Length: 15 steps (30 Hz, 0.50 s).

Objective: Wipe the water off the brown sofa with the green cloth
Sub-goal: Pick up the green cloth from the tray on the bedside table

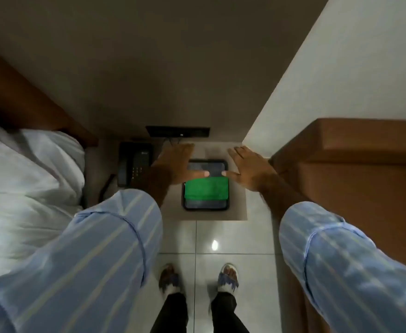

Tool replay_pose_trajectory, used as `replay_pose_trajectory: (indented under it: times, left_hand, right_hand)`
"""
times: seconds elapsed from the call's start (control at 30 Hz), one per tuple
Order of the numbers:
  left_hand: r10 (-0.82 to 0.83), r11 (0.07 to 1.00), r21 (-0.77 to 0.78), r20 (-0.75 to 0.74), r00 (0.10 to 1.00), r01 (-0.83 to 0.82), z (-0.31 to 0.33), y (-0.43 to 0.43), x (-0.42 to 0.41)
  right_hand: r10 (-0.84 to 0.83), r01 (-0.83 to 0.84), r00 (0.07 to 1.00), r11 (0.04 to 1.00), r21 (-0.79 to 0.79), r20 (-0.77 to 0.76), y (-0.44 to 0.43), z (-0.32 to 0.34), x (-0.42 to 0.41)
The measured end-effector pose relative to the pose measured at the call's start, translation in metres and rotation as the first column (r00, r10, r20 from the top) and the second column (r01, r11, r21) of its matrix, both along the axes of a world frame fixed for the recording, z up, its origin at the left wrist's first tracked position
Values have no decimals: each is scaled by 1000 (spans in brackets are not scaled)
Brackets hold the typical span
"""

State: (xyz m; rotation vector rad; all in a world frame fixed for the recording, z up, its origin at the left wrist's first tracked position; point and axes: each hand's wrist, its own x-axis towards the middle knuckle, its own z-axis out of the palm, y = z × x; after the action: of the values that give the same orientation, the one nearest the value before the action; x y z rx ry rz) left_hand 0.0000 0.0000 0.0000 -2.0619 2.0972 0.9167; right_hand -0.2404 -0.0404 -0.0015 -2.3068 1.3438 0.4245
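Note:
A folded green cloth point(206, 188) lies in a dark tray point(228, 203) on a small bedside table point(239, 207) straight ahead. My left hand point(176, 164) and my right hand point(250, 168) hover flat above the tray's far half, fingers spread, thumbs pointing inward and nearly meeting. Neither hand holds anything. The brown sofa point(355, 183) stands at the right, its arm and seat beside the table. No water shows on it from here.
A bed with white sheets point(28, 179) and a brown headboard point(16, 92) fills the left. A black telephone point(134, 167) and a dark wall panel point(178, 132) sit behind the tray. White tiled floor point(233, 236) lies below, with my feet in sandals.

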Motion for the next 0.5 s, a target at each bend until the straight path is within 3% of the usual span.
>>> replay_pose_trajectory:
  times: [0.13,0.2,0.5]
  left_hand:
    - [20,995,97,-13,1000,-19,-99,13,-11]
    - [-5,990,144,5,1000,4,-148,21,-18]
    - [-35,994,104,172,985,17,-278,-9,-24]
  right_hand:
    - [-41,52,997,983,178,-66,6,-104,-4]
    - [-91,104,993,975,195,-73,11,-152,-4]
    - [5,-4,990,1000,11,-139,-2,-271,20]
